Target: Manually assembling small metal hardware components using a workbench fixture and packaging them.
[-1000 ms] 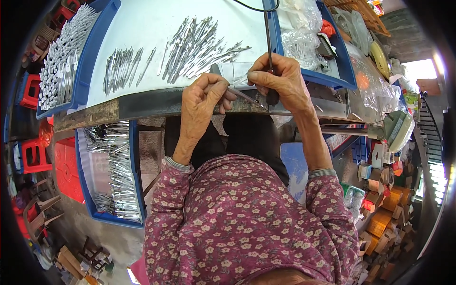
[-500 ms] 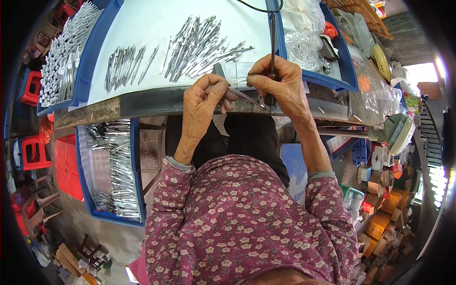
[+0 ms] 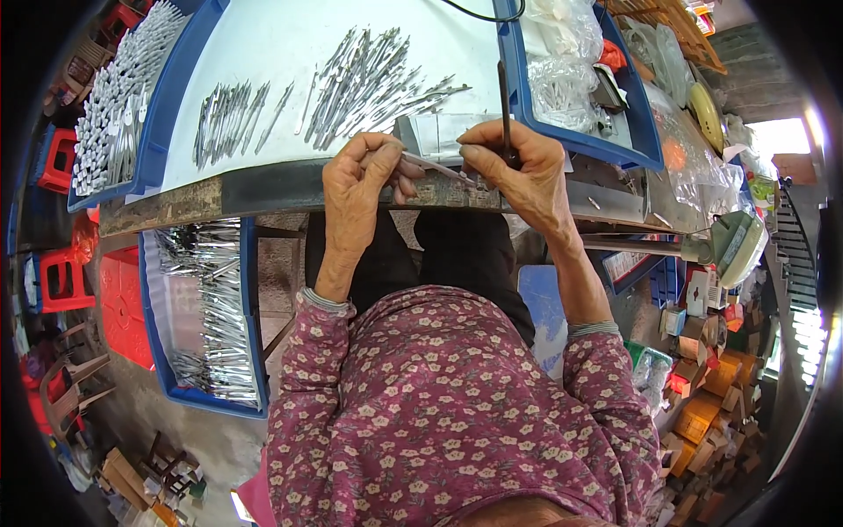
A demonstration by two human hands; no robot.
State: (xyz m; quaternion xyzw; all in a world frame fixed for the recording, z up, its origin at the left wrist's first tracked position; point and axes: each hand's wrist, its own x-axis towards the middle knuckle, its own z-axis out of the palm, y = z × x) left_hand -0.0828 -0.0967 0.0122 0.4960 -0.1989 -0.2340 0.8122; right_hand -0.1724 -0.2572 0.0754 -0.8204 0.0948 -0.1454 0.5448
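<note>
Pinching one end of a slim, silvery-grey metal piece (image 3: pixel 439 166) between thumb and fingertips, your left hand (image 3: pixel 353 189) holds it slanting down toward your right hand (image 3: pixel 529 176), just above the front edge of the workbench (image 3: pixel 281 188). Your right fingers curl closed around a dark, slender rod-shaped tool (image 3: pixel 504 101) that points away from you; you cannot tell from this view whether its hidden end touches the piece. Just beyond your hands lies a small, clear rectangular sheet (image 3: pixel 450 132). Farther out, on white covering (image 3: pixel 250 48), you have a large fanned heap of silver metal pieces (image 3: pixel 356 88) and, to its left, a smaller, neater bunch (image 3: pixel 224 123). At your far left, a blue plastic tray (image 3: pixel 167 105) holds packed whitish rods (image 3: pixel 114 105); on your right, another blue tray (image 3: pixel 606 151) holds clear plastic bags (image 3: pixel 562 88). Below the bench, left of your dark trousers (image 3: pixel 461 255), a third blue tray (image 3: pixel 206 404) carries more silver pieces (image 3: pixel 230 307).
</note>
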